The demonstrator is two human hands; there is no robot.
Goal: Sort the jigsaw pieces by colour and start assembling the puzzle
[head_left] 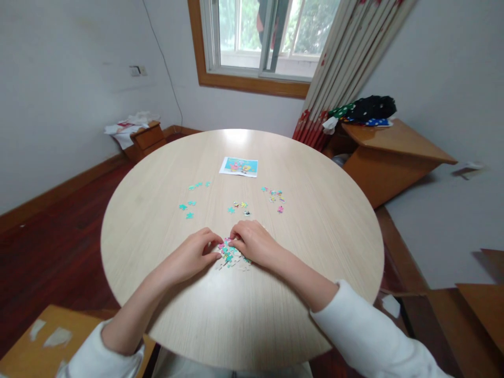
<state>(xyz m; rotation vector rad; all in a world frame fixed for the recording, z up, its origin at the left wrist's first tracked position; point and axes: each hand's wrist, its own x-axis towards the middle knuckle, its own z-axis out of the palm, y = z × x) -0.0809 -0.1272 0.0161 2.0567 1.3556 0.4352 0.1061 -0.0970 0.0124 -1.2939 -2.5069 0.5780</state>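
Fingers (213, 256) at heaped, knobbed puzzle pieces (229, 254); round, wood-grained table (236, 315).

Our heap of small teal, pink and off-white jigsaw pieces (229, 258), partly hidden behind our bare right hand (255, 242).

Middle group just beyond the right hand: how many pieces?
4: mottled piece back left, yellow piece back right, teal piece front left, black-and-white piece front right. The right hand may hide more.
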